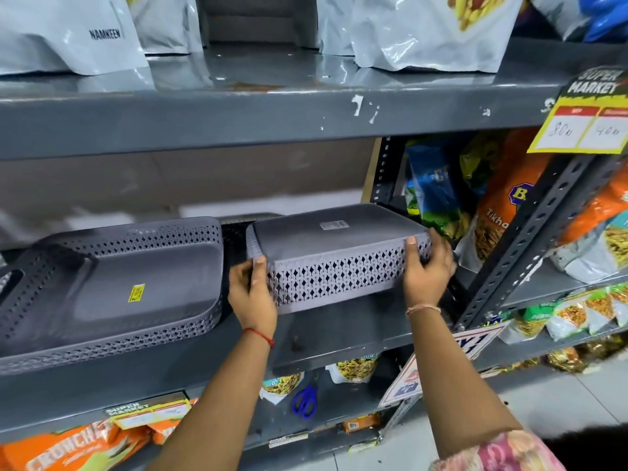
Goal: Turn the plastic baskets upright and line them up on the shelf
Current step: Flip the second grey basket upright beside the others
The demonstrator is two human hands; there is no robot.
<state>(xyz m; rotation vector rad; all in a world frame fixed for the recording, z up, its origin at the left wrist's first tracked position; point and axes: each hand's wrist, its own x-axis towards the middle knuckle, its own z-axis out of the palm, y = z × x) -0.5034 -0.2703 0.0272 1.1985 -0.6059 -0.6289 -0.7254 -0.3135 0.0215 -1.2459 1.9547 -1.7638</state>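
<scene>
A grey perforated plastic basket (pixel 336 256) is upside down, its flat bottom facing up, lifted slightly above the grey metal shelf (pixel 339 331). My left hand (pixel 251 294) grips its left end and my right hand (pixel 428 266) grips its right end. To the left, another grey basket (pixel 136 283) sits upright on the same shelf with a yellow sticker inside. A darker basket (pixel 40 290) lies partly inside it at the far left, cut off by the frame edge.
Snack bags (pixel 503 212) fill the neighbouring rack on the right behind a slotted upright post (pixel 530 239). White bags stand on the shelf above (pixel 272 110). Blue scissors (pixel 304 401) and packets lie on the shelf below. A yellow price tag (pixel 584 127) hangs at upper right.
</scene>
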